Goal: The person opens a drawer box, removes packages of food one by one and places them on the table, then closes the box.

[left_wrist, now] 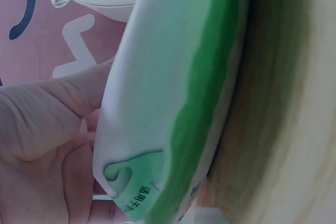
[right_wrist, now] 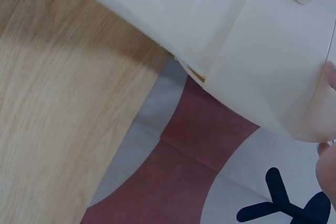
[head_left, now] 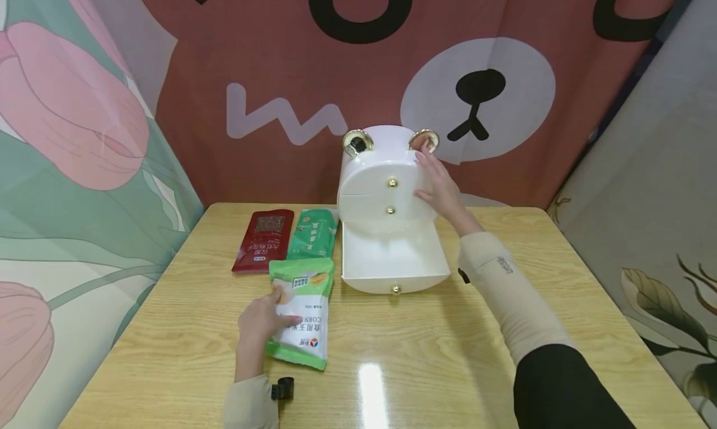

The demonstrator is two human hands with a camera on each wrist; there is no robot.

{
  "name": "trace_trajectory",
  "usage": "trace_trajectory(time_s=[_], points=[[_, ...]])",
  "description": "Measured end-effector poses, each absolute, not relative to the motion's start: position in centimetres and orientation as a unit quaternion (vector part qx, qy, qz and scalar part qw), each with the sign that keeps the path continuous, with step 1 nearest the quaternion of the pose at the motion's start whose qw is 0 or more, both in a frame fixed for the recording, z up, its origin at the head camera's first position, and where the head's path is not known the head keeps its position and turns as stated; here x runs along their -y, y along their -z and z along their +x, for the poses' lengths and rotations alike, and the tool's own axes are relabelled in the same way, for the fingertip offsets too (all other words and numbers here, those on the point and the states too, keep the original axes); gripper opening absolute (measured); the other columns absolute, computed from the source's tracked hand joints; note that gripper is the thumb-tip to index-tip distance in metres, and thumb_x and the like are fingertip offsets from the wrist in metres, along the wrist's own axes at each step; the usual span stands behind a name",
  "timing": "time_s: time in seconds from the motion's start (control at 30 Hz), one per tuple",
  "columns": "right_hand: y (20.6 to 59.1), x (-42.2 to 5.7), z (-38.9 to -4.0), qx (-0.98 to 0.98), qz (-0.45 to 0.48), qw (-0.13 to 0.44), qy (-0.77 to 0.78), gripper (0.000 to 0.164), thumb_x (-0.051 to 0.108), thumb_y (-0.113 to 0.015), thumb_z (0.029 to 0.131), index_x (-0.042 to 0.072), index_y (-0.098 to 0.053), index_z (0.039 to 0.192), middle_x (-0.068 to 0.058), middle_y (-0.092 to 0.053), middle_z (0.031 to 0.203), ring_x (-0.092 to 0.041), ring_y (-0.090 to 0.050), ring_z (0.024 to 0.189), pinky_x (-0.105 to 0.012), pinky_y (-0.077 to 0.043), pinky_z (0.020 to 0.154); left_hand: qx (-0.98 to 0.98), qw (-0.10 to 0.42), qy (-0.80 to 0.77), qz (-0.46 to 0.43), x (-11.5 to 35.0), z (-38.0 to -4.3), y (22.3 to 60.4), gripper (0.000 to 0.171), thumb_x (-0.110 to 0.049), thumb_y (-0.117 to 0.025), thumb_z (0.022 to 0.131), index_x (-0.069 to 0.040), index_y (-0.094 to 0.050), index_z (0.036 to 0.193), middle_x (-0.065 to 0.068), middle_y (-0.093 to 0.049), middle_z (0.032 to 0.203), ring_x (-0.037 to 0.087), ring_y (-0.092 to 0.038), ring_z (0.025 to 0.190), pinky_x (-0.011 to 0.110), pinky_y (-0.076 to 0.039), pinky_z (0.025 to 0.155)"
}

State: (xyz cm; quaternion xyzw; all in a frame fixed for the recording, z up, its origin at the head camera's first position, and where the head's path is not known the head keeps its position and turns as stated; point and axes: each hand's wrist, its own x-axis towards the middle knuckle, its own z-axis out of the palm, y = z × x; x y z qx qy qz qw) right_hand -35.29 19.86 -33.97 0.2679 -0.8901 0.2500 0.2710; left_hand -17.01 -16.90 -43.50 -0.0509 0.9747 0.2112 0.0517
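My left hand [head_left: 266, 320] grips a green and white food bag [head_left: 308, 304] marked "CORN" by its left side, thumb across the printed front. Close up in the left wrist view, the bag [left_wrist: 157, 77] bulges beside the thumb, its green seam towards the table. A white storage box [head_left: 366, 174] with gold-rimmed ears and round gold knobs stands at the back of the table. Its bottom drawer [head_left: 394, 258] is pulled out, with a bare white floor. My right hand [head_left: 442, 189] rests on the box's upper right, fingers extended by the ear and thumb on the front.
Left of the box lie a dark red pouch [head_left: 266, 239] and a green packet [head_left: 315, 233], side by side on the wooden table [head_left: 426, 354]. Behind the table's back edge hangs a printed bear curtain [head_left: 280, 55]. Patterned cloths hang on both sides.
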Motion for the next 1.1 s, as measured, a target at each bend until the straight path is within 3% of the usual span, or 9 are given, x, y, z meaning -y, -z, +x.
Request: trace_trajectory(time_s=[0.2, 0.4, 0.5, 0.63, 0.87, 1.1], points=[[33.3, -19.7, -35.3, 0.912, 0.26, 0.219, -0.23, 0.076, 0.001, -0.07, 0.074, 0.006, -0.029, 0.138, -0.014, -0.022, 0.144, -0.027, -0.018, 0.131, -0.046, -0.025, 0.1, -0.977, 0.051, -0.201, -0.047, 16.7, -16.9, 43.3, 0.087, -0.042, -0.076, 0.065, -0.003, -0.039, 0.134, 0.028, -0.053, 0.111, 0.026, -0.048, 0.071, 0.031, -0.038, 0.055], [33.0, -19.5, -35.4, 0.915, 0.249, 0.215, -0.234, 0.076, -0.001, -0.07, 0.073, 0.005, -0.03, 0.137, -0.014, -0.023, 0.144, -0.028, -0.019, 0.131, -0.045, -0.022, 0.101, -0.979, 0.03, -0.196, -0.039, 16.6, -16.7, 42.6, 0.09, -0.039, -0.076, 0.066, 0.001, -0.035, 0.134, 0.028, -0.055, 0.107, 0.027, -0.05, 0.071, 0.032, -0.04, 0.054], [33.0, -19.4, -35.4, 0.917, 0.24, 0.214, -0.238, 0.075, -0.002, -0.07, 0.073, 0.005, -0.03, 0.136, -0.014, -0.024, 0.143, -0.029, -0.019, 0.131, -0.046, -0.022, 0.101, -0.979, 0.012, -0.199, -0.037, 16.6, -16.5, 42.2, 0.087, -0.036, -0.076, 0.067, 0.003, -0.035, 0.134, 0.029, -0.054, 0.109, 0.034, -0.055, 0.08, 0.036, -0.045, 0.058], [33.1, -19.2, -35.2, 0.917, 0.233, 0.212, -0.245, 0.075, -0.003, -0.069, 0.073, 0.006, -0.03, 0.137, -0.014, -0.023, 0.144, -0.03, -0.019, 0.13, -0.048, -0.023, 0.1, -0.98, -0.026, -0.195, -0.033, 16.5, -16.2, 41.7, 0.079, -0.033, -0.075, 0.07, 0.004, -0.039, 0.131, 0.029, -0.052, 0.114, 0.043, -0.054, 0.092, 0.044, -0.047, 0.063], [33.5, -19.3, -35.2, 0.917, 0.225, 0.213, -0.252, 0.075, -0.003, -0.068, 0.074, 0.007, -0.029, 0.137, -0.014, -0.023, 0.144, -0.031, -0.02, 0.13, -0.048, -0.025, 0.099, -0.966, -0.142, -0.209, 0.056, 15.9, -16.0, 41.4, 0.079, -0.035, -0.076, 0.068, 0.001, -0.044, 0.129, 0.025, -0.057, 0.11, 0.043, -0.053, 0.096, 0.053, -0.044, 0.073], [33.6, -19.3, -35.1, 0.913, 0.229, 0.214, -0.259, 0.075, -0.003, -0.068, 0.074, 0.007, -0.029, 0.137, -0.013, -0.022, 0.144, -0.03, -0.02, 0.13, -0.048, -0.024, 0.099, -0.947, -0.188, -0.223, 0.135, 14.9, -16.1, 40.9, 0.08, -0.039, -0.074, 0.07, -0.005, -0.04, 0.134, 0.018, -0.054, 0.12, 0.043, -0.048, 0.107, 0.058, -0.035, 0.086]])
